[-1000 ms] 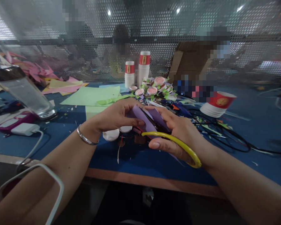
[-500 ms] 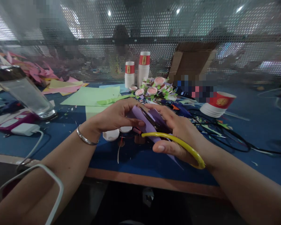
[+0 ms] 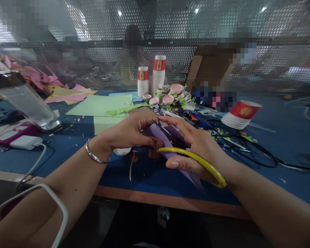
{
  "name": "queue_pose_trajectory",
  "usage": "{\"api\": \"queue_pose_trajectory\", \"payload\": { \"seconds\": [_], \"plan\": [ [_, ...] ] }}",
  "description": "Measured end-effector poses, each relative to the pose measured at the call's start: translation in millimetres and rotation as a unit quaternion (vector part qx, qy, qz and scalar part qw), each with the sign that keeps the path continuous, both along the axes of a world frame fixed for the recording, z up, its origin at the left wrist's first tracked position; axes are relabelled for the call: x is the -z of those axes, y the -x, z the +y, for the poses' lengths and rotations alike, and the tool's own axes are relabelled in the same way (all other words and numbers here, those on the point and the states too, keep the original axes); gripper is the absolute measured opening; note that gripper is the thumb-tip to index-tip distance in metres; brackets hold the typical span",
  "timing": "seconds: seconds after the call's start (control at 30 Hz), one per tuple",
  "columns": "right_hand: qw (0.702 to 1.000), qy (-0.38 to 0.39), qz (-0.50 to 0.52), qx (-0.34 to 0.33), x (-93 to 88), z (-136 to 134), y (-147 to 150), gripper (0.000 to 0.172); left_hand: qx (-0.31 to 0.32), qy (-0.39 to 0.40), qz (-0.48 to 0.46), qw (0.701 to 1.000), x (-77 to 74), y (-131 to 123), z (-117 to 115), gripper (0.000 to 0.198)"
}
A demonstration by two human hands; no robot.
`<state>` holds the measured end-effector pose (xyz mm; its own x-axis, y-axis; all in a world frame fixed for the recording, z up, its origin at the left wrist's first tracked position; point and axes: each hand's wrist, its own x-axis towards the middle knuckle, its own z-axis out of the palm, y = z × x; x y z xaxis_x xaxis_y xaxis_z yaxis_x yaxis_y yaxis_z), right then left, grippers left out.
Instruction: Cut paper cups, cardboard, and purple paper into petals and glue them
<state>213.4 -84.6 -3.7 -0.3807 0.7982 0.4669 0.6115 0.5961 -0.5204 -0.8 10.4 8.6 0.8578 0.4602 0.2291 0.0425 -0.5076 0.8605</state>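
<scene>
In front of me, above the table's near side, my left hand [image 3: 133,128] pinches a strip of purple paper [image 3: 158,135] between thumb and fingers. My right hand [image 3: 200,143] grips a pair of scissors with a yellow handle [image 3: 198,158]; its thumb is in or along the loop. The dark blades lie along the paper and point away to the left, tips beside my left fingers. More purple paper hangs below my right thumb. Beneath my left wrist lies a white round piece [image 3: 122,151], partly covered.
Green paper sheets [image 3: 99,105] lie at the left, behind a tilted glass [image 3: 32,100] and a white charger [image 3: 27,142]. Further back are stacked paper cups [image 3: 159,70] and a heap of decorated pieces [image 3: 175,98]. A red-and-white cup [image 3: 241,113] and black cables [image 3: 263,153] occupy the right.
My left thumb has shifted slightly right and down along the purple paper. The blade tips now show by my left fingers. A second white round piece is now covered by my left hand.
</scene>
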Motion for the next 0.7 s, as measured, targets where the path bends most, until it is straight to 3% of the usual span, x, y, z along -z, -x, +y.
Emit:
{"api": "queue_pose_trajectory", "payload": {
  "seconds": [0.2,0.6,0.7],
  "plan": [
    [0.999,0.005,0.001,0.032,1.6,-2.2,3.3,0.088,-0.025,0.014,-0.014,1.000,-0.6,-3.6,-2.8,0.024],
    [0.998,0.013,-0.007,0.055,-1.2,-2.3,5.7,0.085,0.008,0.088,0.032,0.996,-2.1,0.0,-2.2,0.020],
    [0.998,-0.003,0.007,0.057,-3.8,-2.0,3.5,0.078,0.003,0.061,0.024,0.998,-2.9,2.1,-0.4,0.018]
  ]
}}
